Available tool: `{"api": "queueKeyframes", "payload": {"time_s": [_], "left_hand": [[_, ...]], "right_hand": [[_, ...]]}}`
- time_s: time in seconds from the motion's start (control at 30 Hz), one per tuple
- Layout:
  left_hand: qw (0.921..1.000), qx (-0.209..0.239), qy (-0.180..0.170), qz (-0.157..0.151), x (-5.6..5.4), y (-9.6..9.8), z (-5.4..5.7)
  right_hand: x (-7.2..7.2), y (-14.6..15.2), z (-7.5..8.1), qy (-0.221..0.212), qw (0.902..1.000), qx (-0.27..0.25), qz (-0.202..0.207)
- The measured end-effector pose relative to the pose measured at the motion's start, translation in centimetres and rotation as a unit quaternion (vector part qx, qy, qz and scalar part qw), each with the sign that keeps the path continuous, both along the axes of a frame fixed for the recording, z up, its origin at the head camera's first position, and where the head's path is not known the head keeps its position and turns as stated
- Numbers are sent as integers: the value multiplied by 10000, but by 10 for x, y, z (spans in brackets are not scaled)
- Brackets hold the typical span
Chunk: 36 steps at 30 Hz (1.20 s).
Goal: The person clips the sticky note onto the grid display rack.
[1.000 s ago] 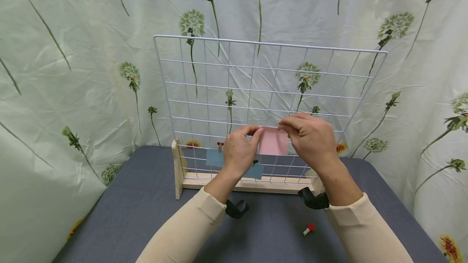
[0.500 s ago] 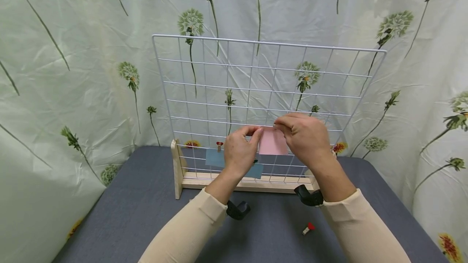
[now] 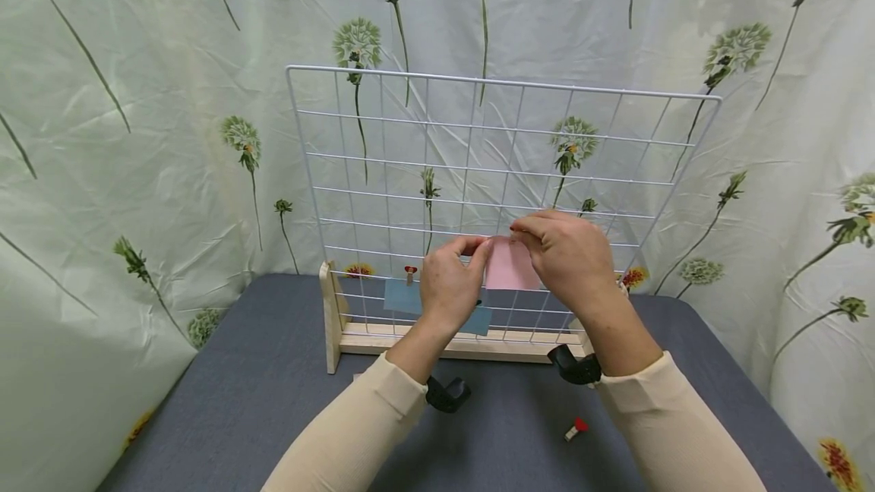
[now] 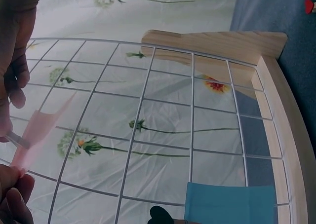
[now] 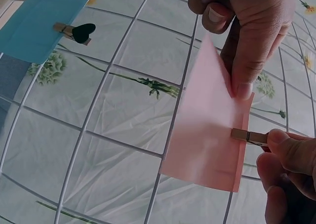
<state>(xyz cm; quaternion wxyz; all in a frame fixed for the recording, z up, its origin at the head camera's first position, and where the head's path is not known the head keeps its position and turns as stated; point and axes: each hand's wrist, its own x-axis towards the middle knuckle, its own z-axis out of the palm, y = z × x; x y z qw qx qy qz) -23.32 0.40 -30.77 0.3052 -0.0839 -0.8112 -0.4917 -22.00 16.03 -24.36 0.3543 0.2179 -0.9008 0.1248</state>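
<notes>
A pink paper square [image 3: 509, 264] is held against the white wire grid [image 3: 506, 127]. My left hand [image 3: 447, 279] pinches its upper left corner between thumb and finger. At the paper's top edge, my right hand [image 3: 570, 253] pinches a small wooden clothespin [image 5: 249, 137]; in the right wrist view its tip overlaps the paper. The paper's corner by the left thumb bends up. Lower left on the grid hang two blue papers, one blue paper [image 3: 402, 297] with a red heart clothespin [image 3: 410, 272], the other blue paper [image 5: 42, 24] with a dark heart clothespin [image 5: 76, 32].
Wooden feet and a wooden base bar [image 3: 506, 351] carry the grid on a dark grey-blue table [image 3: 253, 393]. A loose red-topped clothespin [image 3: 576, 429] lies near the right forearm. Behind hangs a pale curtain [image 3: 171, 44] printed with flowers. Each wrist wears a black camera mount.
My right hand has shifted slightly left along the paper's top edge with the clothespin. The left hand and the pink paper have stayed almost in place.
</notes>
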Motion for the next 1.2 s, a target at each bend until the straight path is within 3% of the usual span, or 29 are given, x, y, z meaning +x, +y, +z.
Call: {"api": "queueKeyframes", "payload": {"time_s": [0.33,0.7,1.07,1.2], "left_hand": [[9984,-482,115,259,4,-3,-1],[9963,-800,273,181,6,-6,-10],[9948,-997,37,229,4,-8,-17],[9932,-1135,-95,260,4,-9,-17]], "right_hand": [[0,-1,0,-108,9999,23,-46],[0,-2,-1,-147,9996,-59,-253],[-5,-2,-5,687,9971,-289,-177],[-4,-1,-5,779,9960,-404,-150]]}}
